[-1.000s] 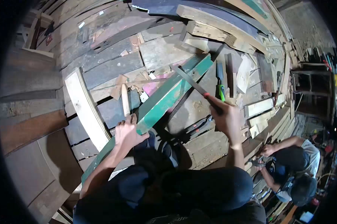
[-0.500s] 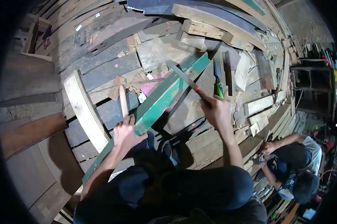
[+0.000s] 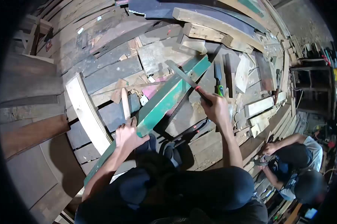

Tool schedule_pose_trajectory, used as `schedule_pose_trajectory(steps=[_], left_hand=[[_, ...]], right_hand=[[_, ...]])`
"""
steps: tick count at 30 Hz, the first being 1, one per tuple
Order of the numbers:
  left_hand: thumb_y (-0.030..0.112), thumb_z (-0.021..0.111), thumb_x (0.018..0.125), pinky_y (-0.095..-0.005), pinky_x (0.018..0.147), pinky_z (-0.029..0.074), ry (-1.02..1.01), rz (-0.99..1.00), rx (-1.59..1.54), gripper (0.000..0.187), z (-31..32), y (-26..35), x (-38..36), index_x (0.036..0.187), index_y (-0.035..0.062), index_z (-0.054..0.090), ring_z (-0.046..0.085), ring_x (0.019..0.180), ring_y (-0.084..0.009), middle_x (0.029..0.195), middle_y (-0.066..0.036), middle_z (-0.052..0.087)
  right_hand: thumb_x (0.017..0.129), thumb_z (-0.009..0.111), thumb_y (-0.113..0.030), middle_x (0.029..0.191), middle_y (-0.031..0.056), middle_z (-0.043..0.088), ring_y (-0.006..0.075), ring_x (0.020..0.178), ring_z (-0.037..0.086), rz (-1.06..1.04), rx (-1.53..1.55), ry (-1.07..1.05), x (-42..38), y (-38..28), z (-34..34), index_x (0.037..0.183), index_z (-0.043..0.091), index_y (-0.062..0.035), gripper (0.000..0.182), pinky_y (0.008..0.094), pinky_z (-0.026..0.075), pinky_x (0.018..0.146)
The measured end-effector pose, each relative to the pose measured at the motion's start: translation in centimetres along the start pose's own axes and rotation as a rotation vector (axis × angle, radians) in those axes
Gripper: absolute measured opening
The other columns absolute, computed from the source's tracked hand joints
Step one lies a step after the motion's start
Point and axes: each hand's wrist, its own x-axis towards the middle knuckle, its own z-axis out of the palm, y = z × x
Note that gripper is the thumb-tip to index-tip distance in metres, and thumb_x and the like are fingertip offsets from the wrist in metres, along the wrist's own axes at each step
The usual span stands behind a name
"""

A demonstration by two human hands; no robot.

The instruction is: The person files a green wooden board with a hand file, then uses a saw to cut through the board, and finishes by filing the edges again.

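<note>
A long green-painted wooden beam point(image 3: 164, 100) runs diagonally from the lower left to the upper middle, its paint worn at the far end. My left hand point(image 3: 126, 135) grips this beam partway along, fingers over its upper edge and thumb on the near side. The dark handle of a flat metal file point(image 3: 184, 76) is closed in my right hand point(image 3: 216, 108). The file's grey blade lies across the beam near its far end; a red band shows by the handle. Right of the beam lies a chisel point(image 3: 218, 80) with a green and black handle.
Weathered planks and wood scraps cover the floor. A pale moulded board point(image 3: 88, 112) lies left of the beam, beside a rounded wooden stick point(image 3: 126, 104). Stacked timbers point(image 3: 213, 26) stand beyond. At the lower right another person point(image 3: 293, 160) sits bent over, hands around a tool.
The view has shifted slightly. The file stays across the beam in nearly the same place, and my left hand keeps its grip. The other person's hands have moved a little.
</note>
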Motion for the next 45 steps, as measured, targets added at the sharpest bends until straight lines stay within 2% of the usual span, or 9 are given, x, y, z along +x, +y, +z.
schedule_pose_trajectory(steps=[6,9,14,22,28,32,37,41,45], left_hand=[[0.053,0.09,0.062,-0.0453,0.082,0.06,-0.017,0.014,-0.012,0.093,-0.5,-0.1,-0.1,0.129,-0.006,0.065,0.075,0.086,-0.0362,0.114,-0.021,0.07],[0.052,0.09,0.062,-0.0461,0.08,0.06,-0.004,0.023,-0.023,0.093,-0.2,-0.2,-0.2,0.13,-0.0054,0.066,0.075,0.085,-0.0372,0.114,-0.022,0.07],[0.055,0.087,0.062,-0.0486,0.082,0.061,-0.124,-0.077,-0.036,0.094,-1.5,-0.1,0.6,0.133,-0.0033,0.066,0.075,0.09,-0.039,0.116,-0.022,0.071],[0.05,0.086,0.064,-0.0494,0.081,0.062,-0.059,-0.032,-0.071,0.08,-1.3,-1.1,1.0,0.125,0.0005,0.071,0.076,0.091,-0.0397,0.112,-0.022,0.073],[0.051,0.086,0.063,-0.0484,0.08,0.063,-0.096,-0.018,-0.097,0.078,-1.7,-1.7,1.8,0.121,0.0017,0.073,0.076,0.085,-0.0383,0.111,-0.019,0.074],[0.047,0.087,0.062,-0.0476,0.075,0.062,0.003,0.001,-0.051,0.077,-1.3,-1.1,0.9,0.12,-0.002,0.073,0.076,0.082,-0.0396,0.108,-0.021,0.074],[0.051,0.089,0.061,-0.0458,0.071,0.062,0.03,0.014,0.013,0.086,-0.3,-0.1,0.1,0.126,-0.0013,0.07,0.076,0.078,-0.0372,0.108,-0.019,0.072],[0.053,0.088,0.062,-0.0474,0.075,0.062,-0.014,-0.022,0.013,0.088,-0.5,0.3,-0.1,0.129,-0.0006,0.067,0.075,0.083,-0.0393,0.114,-0.019,0.07],[0.052,0.089,0.059,-0.047,0.073,0.062,0.029,-0.01,0.036,0.09,-0.3,0.3,-0.1,0.13,0.0002,0.068,0.075,0.081,-0.0372,0.11,-0.018,0.071]], right_hand=[[0.087,0.075,-0.013,0.076,0.0171,0.066,0.0358,0.067,0.068,0.087,-0.099,-0.116,-2.5,-4.4,-8.8,0.13,0.075,-0.0245,0.045,0.0444,0.055,0.065],[0.088,0.074,-0.012,0.073,0.0159,0.065,0.0349,0.065,0.068,0.107,-0.111,-0.09,-3.7,-3.4,-8.3,0.131,0.075,-0.026,0.046,0.0443,0.054,0.062],[0.089,0.074,-0.016,0.073,0.016,0.065,0.0365,0.064,0.067,-0.049,0.01,0.036,-0.2,-0.5,0.8,0.129,0.076,-0.0226,0.04,0.045,0.054,0.061],[0.084,0.079,-0.011,0.071,0.0138,0.065,0.0291,0.06,0.065,0.037,-0.057,-0.005,-2.8,-1.1,-7.3,0.127,0.078,-0.0246,0.045,0.0423,0.052,0.06],[0.092,0.076,-0.024,0.074,0.0131,0.062,0.0363,0.064,0.064,-0.016,-0.129,0.091,0.6,2.1,0.2,0.131,0.075,-0.0298,0.04,0.0463,0.053,0.06],[0.092,0.076,-0.023,0.073,0.0121,0.058,0.0343,0.062,0.064,-0.055,-0.196,0.156,0.4,0.6,-1.0,0.13,0.074,-0.0297,0.039,0.0463,0.051,0.057],[0.09,0.077,-0.007,0.069,0.0123,0.06,0.024,0.057,0.055,-0.087,0.004,0.292,-2.0,1.9,-3.6,0.123,0.078,-0.0123,0.033,0.0372,0.044,0.056],[0.093,0.075,-0.006,0.068,0.01,0.056,0.0172,0.058,0.053,-0.05,0.209,0.291,-3.9,0.9,-3.5,0.124,0.077,-0.0078,0.031,0.0339,0.042,0.056],[0.091,0.074,-0.005,0.072,0.0114,0.059,0.0226,0.054,0.055,-0.114,0.252,0.081,-4.4,0.2,-1.7,0.124,0.076,-0.0083,0.033,0.0355,0.045,0.054]])
